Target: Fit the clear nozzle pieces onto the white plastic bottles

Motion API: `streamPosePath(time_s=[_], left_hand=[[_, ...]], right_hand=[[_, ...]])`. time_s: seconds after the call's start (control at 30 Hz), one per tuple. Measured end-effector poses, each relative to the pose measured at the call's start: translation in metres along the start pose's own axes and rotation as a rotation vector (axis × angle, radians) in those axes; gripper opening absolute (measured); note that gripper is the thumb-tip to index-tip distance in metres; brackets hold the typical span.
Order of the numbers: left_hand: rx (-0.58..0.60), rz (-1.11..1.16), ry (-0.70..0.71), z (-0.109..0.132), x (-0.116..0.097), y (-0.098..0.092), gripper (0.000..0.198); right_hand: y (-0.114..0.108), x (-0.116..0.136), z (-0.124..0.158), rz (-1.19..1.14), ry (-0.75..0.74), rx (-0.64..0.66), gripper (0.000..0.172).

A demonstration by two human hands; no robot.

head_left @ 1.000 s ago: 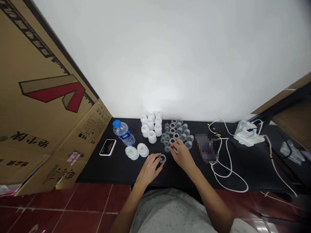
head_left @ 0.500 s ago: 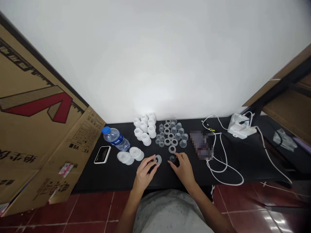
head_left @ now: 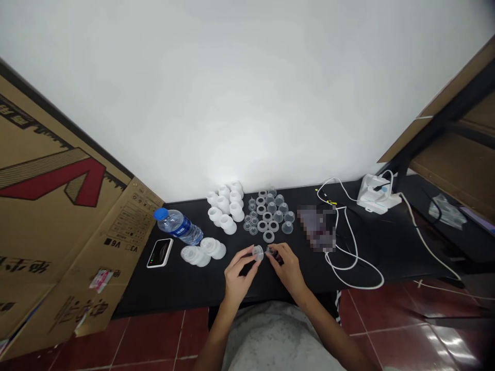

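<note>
Translucent plastic is held on both sides: a clear, ridged round piece (head_left: 258, 253) is pinched by the fingers of the left hand (head_left: 237, 272), and a small clear piece (head_left: 270, 251), largely hidden, is grasped by those of the right hand (head_left: 289, 268). Half a second ago they were held farther apart; now they have been brought face to face, seemingly for alignment, though contact cannot be confirmed. On the black worktop (head_left: 166, 288), white plastic pots (head_left: 236, 212) are grouped far left, with clear flat rings (head_left: 268, 236) and clear domes (head_left: 287, 228) farther right. Beyond stands a white wall (head_left: 232, 93); red floor tiles (head_left: 154, 337) are seen below.
</note>
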State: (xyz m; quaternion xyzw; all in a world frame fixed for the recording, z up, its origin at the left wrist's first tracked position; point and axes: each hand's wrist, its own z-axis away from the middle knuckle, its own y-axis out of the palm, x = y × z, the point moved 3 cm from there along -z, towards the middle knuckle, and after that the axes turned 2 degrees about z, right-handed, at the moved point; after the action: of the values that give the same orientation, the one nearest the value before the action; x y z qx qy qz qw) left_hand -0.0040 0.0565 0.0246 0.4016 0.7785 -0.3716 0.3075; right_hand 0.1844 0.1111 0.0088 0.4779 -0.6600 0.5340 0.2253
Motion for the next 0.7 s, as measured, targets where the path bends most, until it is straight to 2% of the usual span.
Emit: streamPosePath(time_s=[0.23,0.43,0.57,0.7], left_hand=[[0.056,0.029,-0.046,0.001,0.003,0.004,0.009],[0.047,0.172,-0.233,0.005,0.011,0.009,0.035],[0.022,0.176,-0.233,0.003,0.012,0.008,0.032],[0.082,0.175,-0.199,0.002,0.011,0.009,0.029]], right_hand=[[0.004,0.007,0.000,-0.185,0.032,0.005,0.023],[0.013,0.002,0.002,-0.530,0.187,0.023,0.023],[0.013,-0.005,0.002,-0.650,0.258,-0.004,0.030],[0.012,-0.001,0.001,-0.694,0.261,0.060,0.034]])
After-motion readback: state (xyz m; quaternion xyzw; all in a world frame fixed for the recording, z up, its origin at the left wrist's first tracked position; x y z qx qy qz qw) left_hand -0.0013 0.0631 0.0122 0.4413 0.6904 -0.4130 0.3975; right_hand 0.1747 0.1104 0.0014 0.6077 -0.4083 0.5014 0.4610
